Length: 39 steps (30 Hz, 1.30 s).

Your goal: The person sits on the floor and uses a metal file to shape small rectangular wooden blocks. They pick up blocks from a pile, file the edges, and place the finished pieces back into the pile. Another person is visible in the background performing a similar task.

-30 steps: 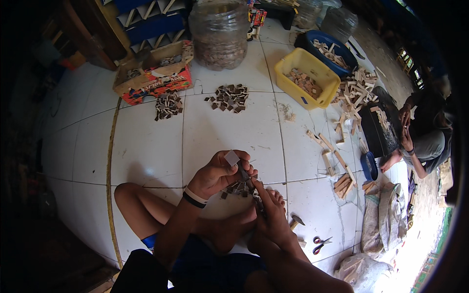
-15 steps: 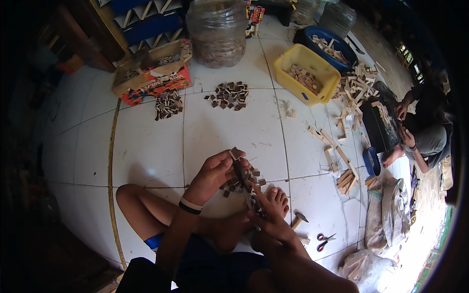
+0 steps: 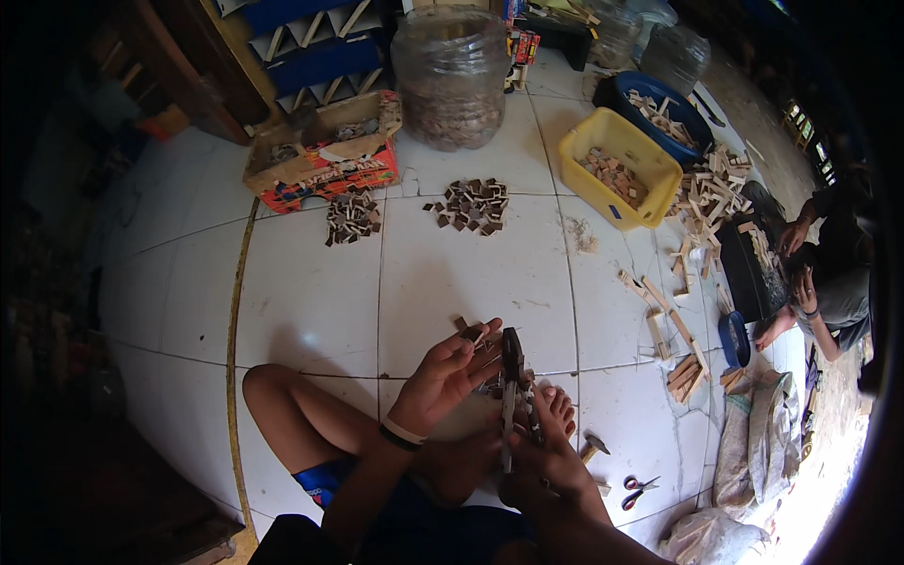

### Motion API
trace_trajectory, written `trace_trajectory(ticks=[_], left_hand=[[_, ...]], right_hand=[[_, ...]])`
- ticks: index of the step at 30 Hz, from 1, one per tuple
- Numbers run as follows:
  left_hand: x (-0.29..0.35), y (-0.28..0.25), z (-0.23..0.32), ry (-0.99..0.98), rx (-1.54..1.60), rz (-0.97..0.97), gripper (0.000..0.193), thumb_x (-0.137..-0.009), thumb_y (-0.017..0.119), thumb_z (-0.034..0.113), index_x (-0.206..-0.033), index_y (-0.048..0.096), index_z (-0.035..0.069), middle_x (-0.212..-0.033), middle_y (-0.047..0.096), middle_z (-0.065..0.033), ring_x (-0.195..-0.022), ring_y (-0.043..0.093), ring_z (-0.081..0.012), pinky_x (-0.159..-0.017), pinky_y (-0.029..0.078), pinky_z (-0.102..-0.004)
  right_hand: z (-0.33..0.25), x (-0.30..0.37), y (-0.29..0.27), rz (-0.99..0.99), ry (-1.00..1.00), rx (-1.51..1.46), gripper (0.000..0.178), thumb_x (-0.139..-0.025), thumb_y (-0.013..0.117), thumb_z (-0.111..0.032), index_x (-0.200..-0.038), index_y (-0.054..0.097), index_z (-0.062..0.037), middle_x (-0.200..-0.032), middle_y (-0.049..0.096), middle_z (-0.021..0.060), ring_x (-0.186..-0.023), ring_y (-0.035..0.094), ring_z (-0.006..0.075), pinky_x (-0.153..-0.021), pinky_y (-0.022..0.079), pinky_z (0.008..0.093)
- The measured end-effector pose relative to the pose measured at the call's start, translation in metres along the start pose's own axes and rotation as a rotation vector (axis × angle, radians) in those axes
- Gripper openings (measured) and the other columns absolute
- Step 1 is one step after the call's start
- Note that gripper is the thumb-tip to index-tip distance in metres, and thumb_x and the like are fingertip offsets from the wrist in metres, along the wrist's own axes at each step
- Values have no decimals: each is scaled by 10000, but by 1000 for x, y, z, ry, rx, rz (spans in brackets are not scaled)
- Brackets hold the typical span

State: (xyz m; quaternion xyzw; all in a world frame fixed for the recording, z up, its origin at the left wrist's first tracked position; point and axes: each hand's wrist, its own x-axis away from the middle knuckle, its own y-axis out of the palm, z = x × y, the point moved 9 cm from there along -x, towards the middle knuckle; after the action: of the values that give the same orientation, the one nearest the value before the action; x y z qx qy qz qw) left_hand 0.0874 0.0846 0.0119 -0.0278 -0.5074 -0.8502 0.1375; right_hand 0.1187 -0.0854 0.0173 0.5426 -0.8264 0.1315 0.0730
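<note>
The thumb and fingertips of the left hand (image 3: 444,379) pinch a small brown tile (image 3: 476,334), the fingers otherwise loosely spread. The right hand (image 3: 551,463) is closed around a dark-headed pair of pliers (image 3: 510,363), its head pointing away from the person, just beside the left fingers. Beneath the hands, a loose heap of tiles (image 3: 490,386) lies on the floor, partly hidden, next to the person's foot. A hammer (image 3: 595,444) and scissors (image 3: 638,492) rest to the right. Farther out are two more piles of tiles, one just in front of a red-printed cardboard box (image 3: 356,171) that has small pieces in its two sections. Beside that box stands a clear plastic tub (image 3: 450,58), its lower part filled with brownish pieces. To the right, a yellow basin (image 3: 607,203) holds a layer of tiles; next to it, a blue basin (image 3: 699,122) holds pale wooden sticks, with more sticks strewn beside both. Near a seated co-worker (image 3: 833,254) sits a small blue tray (image 3: 734,341), its contents too small to tell.
</note>
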Motion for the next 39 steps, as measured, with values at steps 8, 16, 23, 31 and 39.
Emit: trace_trajectory(ticks=[8, 16, 23, 31, 39], left_hand=[[-3, 21, -24, 56, 165, -37, 443, -1066, 666, 230, -1484, 574, 118, -1678, 407, -59, -1533, 402, -269, -1256, 377, -477], [-3, 26, -31, 91, 180, 12, 458, -1081, 642, 218, -1511, 526, 111, -1602, 488, -50, -1437, 485, -241, -1204, 420, -454], [1, 28, -35, 60, 213, -7, 476, -1081, 643, 217, -1528, 516, 111, -1569, 514, -56, -1442, 489, -244, -1221, 405, -455], [2, 20, -37, 115, 166, 54, 482, -1076, 649, 200, -1533, 536, 96, -1637, 468, -60, -1484, 456, -221, -1268, 343, -426], [3, 13, -44, 123, 52, 21, 427, -1099, 606, 208, -1508, 571, 89, -1679, 431, -81, -1537, 405, -224, -1293, 301, -412]], right_hand=[[32, 12, -7, 90, 85, 26, 846, -968, 642, -120, -1691, 206, -70, -1501, 514, 233, -1367, 509, 333, -1138, 396, 420], [54, 16, -7, 134, 140, 82, 845, -934, 675, -257, -1658, 278, -78, -1493, 467, 265, -1367, 452, 381, -1136, 357, 467], [54, 12, -8, 163, 73, 153, 862, -904, 703, -378, -1629, 340, -86, -1487, 426, 292, -1367, 403, 424, -1134, 324, 507], [75, 13, -8, 175, 181, 177, 899, -871, 736, -515, -1596, 411, -95, -1479, 380, 324, -1367, 346, 472, -1132, 285, 554], [71, 10, -11, 409, 195, 429, 983, -810, 746, -671, -1459, 505, 27, -1460, 382, 305, -1376, 342, 476, -1123, 285, 587]])
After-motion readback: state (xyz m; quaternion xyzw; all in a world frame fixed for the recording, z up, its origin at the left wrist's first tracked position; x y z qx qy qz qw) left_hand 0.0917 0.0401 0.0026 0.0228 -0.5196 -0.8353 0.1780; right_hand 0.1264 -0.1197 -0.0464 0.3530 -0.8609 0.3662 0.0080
